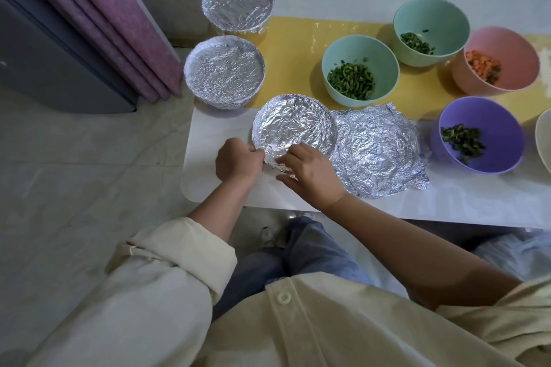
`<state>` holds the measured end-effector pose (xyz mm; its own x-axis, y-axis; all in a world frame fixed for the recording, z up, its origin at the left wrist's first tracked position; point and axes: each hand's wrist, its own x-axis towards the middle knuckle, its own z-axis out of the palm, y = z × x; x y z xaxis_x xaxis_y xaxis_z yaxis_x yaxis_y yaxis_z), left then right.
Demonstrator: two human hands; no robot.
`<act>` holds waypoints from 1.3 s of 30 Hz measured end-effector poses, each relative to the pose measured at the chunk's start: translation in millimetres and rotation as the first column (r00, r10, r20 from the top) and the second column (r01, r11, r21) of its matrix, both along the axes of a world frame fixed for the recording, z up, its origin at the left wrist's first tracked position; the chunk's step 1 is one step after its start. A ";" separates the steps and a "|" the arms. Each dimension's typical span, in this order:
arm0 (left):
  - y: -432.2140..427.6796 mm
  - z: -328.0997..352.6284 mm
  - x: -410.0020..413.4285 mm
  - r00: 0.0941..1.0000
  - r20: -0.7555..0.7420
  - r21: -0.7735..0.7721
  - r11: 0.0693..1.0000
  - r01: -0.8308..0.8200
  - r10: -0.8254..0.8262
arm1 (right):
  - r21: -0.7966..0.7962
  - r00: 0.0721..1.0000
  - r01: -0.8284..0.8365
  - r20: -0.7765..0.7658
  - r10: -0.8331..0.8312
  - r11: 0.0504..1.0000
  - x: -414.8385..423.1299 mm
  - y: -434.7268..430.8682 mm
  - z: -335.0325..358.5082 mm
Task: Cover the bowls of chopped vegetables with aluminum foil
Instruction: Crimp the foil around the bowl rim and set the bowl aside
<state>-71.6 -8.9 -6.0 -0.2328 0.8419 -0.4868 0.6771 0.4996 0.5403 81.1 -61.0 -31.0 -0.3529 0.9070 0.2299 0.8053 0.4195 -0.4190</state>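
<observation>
"Cream shirt (pixel 298 322) closest to us. Past it, left hand (pixel 238 158) and right hand (pixel 310 170) meet at the near rim of the foil-topped bowl (pixel 295 125), fingers curled, pinching its foil edge (pixel 277 164)."

"Crimping, then?"

"I'd say so. That bowl sits at the table's (pixel 447 208) front edge, touching a loose crumpled sheet (pixel 381 152). Next they'd need to work the fold round the rim, then start on the purple bowl (pixel 480 134) and the other open ones."

"Anything under that sheet?"

"Can't tell. The wrapped bowl's contents are hidden too, and a pale bowl (pixel 545 140) is cut off at the right."
</observation>
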 end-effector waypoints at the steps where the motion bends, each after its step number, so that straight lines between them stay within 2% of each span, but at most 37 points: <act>1: 2.6 -0.2 -1.9 1.000 -0.009 0.017 1.000 0.005 -0.005 | -0.011 1.000 0.001 0.004 -0.001 1.000 4.6 -1.7 -0.1; 6: -7.5 -0.1 0.5 0.981 0.108 0.129 0.976 -0.173 0.159 | 0.022 1.000 0.008 0.028 -0.009 1.000 8.9 -1.1 -0.7; 9: -25.0 -3.9 8.8 0.891 0.296 0.034 0.928 -0.370 0.344 | 0.017 1.000 -0.011 0.010 0.011 1.000 0.4 3.1 1.3; 11: -28.8 -3.6 14.1 0.824 0.389 -0.067 0.904 -0.421 0.413 | 0.031 1.000 -0.012 -0.003 0.012 0.999 -5.0 3.6 3.9; 26: -13.6 5.2 18.0 0.731 0.414 -0.166 0.835 -0.525 0.542 | -0.051 0.997 0.011 -0.076 -0.015 0.999 -14.3 9.4 3.6; 32: -15.7 4.8 15.3 0.611 0.494 -0.352 0.785 -0.510 0.619 | -0.011 0.995 0.034 -0.091 -0.034 0.999 -15.0 11.0 2.1; 34: -13.3 3.8 14.8 0.639 0.472 -0.324 0.794 -0.515 0.607 | -0.024 0.996 0.040 -0.081 -0.041 0.999 -16.4 11.2 1.4; 39: -7.3 0.9 14.3 0.779 0.378 -0.219 0.866 -0.450 0.500 | -0.010 0.995 0.049 -0.084 -0.050 0.999 -17.4 14.7 0.9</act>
